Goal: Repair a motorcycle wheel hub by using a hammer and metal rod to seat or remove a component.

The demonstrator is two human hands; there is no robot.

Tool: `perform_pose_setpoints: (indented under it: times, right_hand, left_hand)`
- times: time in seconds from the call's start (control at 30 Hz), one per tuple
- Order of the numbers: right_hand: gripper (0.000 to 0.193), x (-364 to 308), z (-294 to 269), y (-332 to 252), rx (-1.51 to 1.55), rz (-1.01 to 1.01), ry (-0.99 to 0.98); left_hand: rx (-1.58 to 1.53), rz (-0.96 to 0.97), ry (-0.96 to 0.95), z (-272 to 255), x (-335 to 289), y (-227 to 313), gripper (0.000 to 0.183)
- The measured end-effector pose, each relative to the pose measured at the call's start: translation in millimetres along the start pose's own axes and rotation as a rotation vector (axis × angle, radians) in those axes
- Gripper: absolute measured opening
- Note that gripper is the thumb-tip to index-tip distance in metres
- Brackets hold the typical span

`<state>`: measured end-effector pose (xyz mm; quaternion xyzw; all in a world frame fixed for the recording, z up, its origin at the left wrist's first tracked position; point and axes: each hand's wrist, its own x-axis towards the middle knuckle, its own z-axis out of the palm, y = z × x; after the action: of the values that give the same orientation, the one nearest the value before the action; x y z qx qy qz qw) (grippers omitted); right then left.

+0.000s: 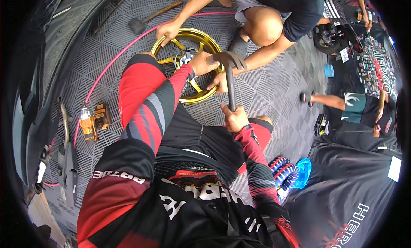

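A gold motorcycle wheel rim (193,99) with spokes and a hub (185,56) lies in front of me, near my left knee. My left hand (204,64) is closed over the hub's right side, its fingers curled around something mostly hidden. In my right hand (235,118) is the handle of a claw hammer (231,83), pointing away from me. The hammer's head is beside my left hand, its striking end close to those fingers; whether they touch, I cannot tell. A co-worker's hands (168,30) grip the rim at its far left and near right.
A rubber mallet (137,26) lies at the far left, with a pink hose (102,73) curving past it. An orange-black power drill (88,124) is left of my leg. Blue-white coil springs (283,173) lie at right. The co-worker crouches opposite; another person's leg (327,100) shows at right.
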<state>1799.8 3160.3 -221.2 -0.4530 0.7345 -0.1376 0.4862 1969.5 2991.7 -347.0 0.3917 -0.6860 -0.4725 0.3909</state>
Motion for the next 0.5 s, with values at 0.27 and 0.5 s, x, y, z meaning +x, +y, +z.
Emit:
perform_pose_setpoints:
  times: [0.27,0.5]
  right_hand:
    - [0.044,-3.0,-6.9,-1.5,-0.036,0.021,-0.017]
    - [0.039,-1.3,-16.9,6.4,-0.037,0.052,-0.019]
  left_hand:
    - [-0.384,0.091,-0.615,-33.7,32.5,20.7,0.037]
    - [-0.212,-0.074,-0.537,-18.0,22.9,38.8,0.024]
